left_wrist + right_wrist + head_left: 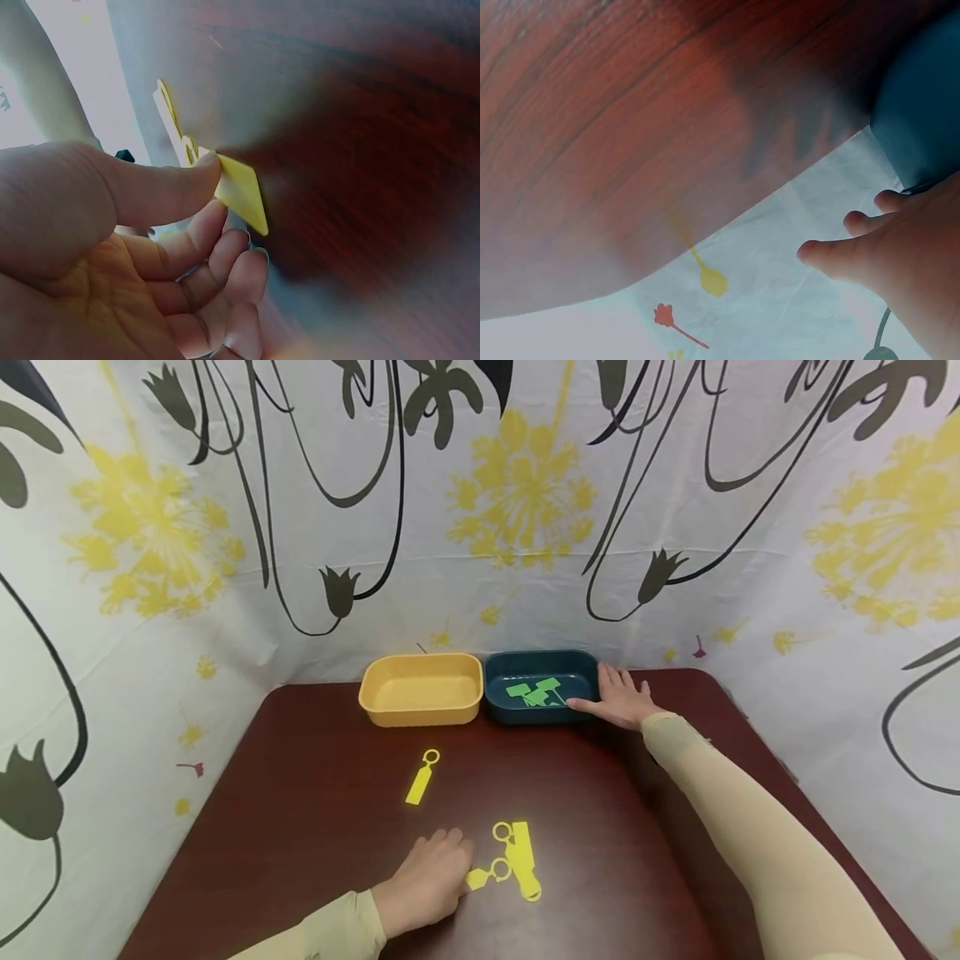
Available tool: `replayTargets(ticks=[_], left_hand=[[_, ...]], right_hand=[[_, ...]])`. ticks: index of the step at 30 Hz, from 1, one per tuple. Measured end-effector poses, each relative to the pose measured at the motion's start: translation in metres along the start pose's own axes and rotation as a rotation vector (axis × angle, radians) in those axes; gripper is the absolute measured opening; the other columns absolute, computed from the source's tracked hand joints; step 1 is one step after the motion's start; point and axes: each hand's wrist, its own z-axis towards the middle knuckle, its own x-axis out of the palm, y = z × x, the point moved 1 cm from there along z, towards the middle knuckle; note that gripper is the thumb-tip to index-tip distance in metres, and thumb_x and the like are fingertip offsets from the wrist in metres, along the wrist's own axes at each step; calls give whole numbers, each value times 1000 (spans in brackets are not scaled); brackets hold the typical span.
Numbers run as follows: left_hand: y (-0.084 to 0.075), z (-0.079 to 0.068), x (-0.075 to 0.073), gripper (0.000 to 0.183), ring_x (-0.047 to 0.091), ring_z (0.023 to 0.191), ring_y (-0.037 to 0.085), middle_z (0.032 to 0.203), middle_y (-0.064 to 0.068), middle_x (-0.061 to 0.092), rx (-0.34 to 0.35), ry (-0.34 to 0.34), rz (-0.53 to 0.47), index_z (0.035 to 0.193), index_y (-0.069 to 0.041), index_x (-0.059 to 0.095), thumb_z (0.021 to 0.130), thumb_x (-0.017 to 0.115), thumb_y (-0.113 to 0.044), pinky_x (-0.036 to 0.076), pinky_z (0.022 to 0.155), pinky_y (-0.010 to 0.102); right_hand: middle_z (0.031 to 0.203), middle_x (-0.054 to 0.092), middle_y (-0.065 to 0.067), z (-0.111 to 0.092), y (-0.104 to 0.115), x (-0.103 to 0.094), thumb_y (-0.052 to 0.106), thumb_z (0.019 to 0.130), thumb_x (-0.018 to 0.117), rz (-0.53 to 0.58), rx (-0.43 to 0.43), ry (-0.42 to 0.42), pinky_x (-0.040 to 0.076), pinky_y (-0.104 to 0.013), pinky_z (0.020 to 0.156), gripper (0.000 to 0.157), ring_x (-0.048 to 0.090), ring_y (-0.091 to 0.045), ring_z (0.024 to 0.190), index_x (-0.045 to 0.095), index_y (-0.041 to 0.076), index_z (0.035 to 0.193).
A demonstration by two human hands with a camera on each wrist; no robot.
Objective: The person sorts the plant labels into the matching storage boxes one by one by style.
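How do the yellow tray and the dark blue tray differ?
The yellow tray is lighter in colour than the dark blue tray. The dark blue tray holds green pieces; the yellow tray shows none. The right hand is at the dark blue tray; no hand is at the yellow tray. Both have rounded corners.

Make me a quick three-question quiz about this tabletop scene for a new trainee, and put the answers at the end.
1. Which hand pinches a yellow tag?
2. True or false: in the head view, the yellow bin stands left of the dark teal bin.
3. The green tags lie: A) in the yellow bin; B) in the dark teal bin; C) directly on the table.

Key: 1. The left hand. 2. True. 3. B.
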Motion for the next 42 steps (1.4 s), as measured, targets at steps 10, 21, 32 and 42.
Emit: replayTargets(ticks=[10, 21, 32, 42], left_hand=[[1, 0, 3, 34, 42, 59, 10, 66, -8, 43, 39, -65, -158, 75, -15, 51, 78, 84, -7, 41, 54, 27], [6, 8, -7, 33, 42, 58, 4, 64, -11, 44, 81, -89, -308, 67, -17, 57, 79, 85, -7, 39, 54, 23], [9, 10, -26, 25, 43, 61, 6, 68, -11, 44, 92, -169, -282, 70, -16, 63, 82, 82, -7, 40, 56, 23], [21, 21, -70, 12, 47, 67, 9, 73, -10, 51, 20, -306, -209, 83, -14, 73, 82, 84, -10, 44, 61, 26]], right_hand=[[165, 1, -25, 0, 1, -4, 90, 80, 41, -3, 18, 33, -4, -76, 107, 128, 3, -49, 148, -3, 0, 160], [166, 3, -24, 4, 7, -10, 90, 80, 41, -9, 30, 24, -2, -75, 109, 127, 4, -47, 149, -1, 0, 160], [166, 4, -24, 2, 11, -8, 89, 82, 40, -31, 26, 44, 0, -74, 110, 125, 5, -48, 149, 1, 0, 160], [165, 6, -24, 3, 7, -8, 89, 81, 41, -43, 41, 30, 2, -75, 109, 126, 6, -47, 149, 2, -1, 160]])
